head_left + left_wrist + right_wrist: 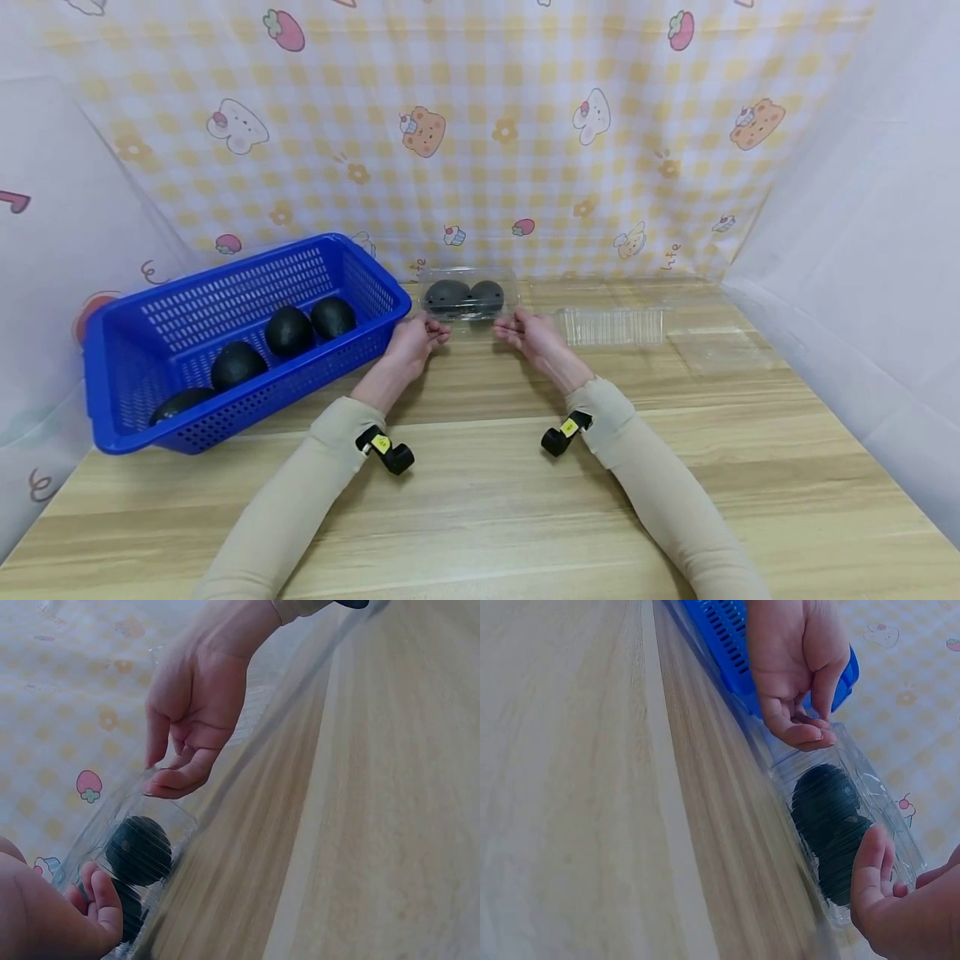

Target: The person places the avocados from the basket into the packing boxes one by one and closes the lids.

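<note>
Two dark avocados (447,295) lie side by side inside a clear plastic clamshell box (468,315) at the back middle of the table. At the box's near left corner my left hand (415,342) pinches the rim between thumb and curled fingers. My right hand (536,335) pinches the near right corner in the same way. Up close in the left wrist view, the right hand (196,712) has thumb and fingertips on the clear edge. The right wrist view shows the left hand (799,671) at the opposite end. Whether the lid is latched I cannot tell.
A blue plastic basket (367,346) with several avocados (289,331) stands at the left, close to the left hand. Clear empty plastic boxes (615,327) lie at the back right. Behind the wooden table (480,492) hangs a checked curtain (480,108).
</note>
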A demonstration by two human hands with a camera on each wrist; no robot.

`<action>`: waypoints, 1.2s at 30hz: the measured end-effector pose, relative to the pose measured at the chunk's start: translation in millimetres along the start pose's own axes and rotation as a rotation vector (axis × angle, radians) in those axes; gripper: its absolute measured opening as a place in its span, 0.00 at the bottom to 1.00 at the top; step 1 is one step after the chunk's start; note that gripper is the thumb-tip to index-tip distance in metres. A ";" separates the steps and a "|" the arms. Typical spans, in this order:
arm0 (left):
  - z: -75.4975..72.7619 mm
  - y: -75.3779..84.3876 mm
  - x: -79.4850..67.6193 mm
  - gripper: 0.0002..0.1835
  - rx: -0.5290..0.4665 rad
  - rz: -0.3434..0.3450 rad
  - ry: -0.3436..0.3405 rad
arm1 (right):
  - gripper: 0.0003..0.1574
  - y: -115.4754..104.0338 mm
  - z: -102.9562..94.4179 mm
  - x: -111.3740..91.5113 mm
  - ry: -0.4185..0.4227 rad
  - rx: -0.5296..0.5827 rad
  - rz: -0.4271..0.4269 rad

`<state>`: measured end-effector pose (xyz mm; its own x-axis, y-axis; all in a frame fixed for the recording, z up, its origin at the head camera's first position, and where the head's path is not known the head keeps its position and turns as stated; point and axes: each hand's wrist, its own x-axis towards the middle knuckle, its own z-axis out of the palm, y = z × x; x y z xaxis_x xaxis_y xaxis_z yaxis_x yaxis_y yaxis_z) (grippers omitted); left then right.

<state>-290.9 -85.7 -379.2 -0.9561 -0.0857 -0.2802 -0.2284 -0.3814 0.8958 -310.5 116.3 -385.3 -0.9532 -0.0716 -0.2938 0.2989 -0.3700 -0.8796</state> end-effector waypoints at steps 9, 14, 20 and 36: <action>0.3 3.0 -5.5 0.16 -0.050 -0.026 0.014 | 0.27 0.6 1.1 -3.5 -0.039 0.011 -0.004; 1.5 3.9 -9.1 0.13 -0.059 -0.048 0.031 | 0.21 0.4 5.3 -9.3 -0.069 -0.011 0.006; 3.8 5.8 -15.7 0.09 -0.038 -0.047 0.026 | 0.23 1.1 6.7 -15.3 -0.130 -0.053 -0.009; 14.7 5.2 -26.7 0.20 0.166 -0.120 -0.131 | 0.21 -12.7 10.0 -36.2 -0.302 -0.304 -0.063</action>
<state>-269.3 -71.8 -362.0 -0.9335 0.0756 -0.3506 -0.3585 -0.2239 0.9063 -280.2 114.3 -359.7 -0.9269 -0.3426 -0.1531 0.1965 -0.0957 -0.9758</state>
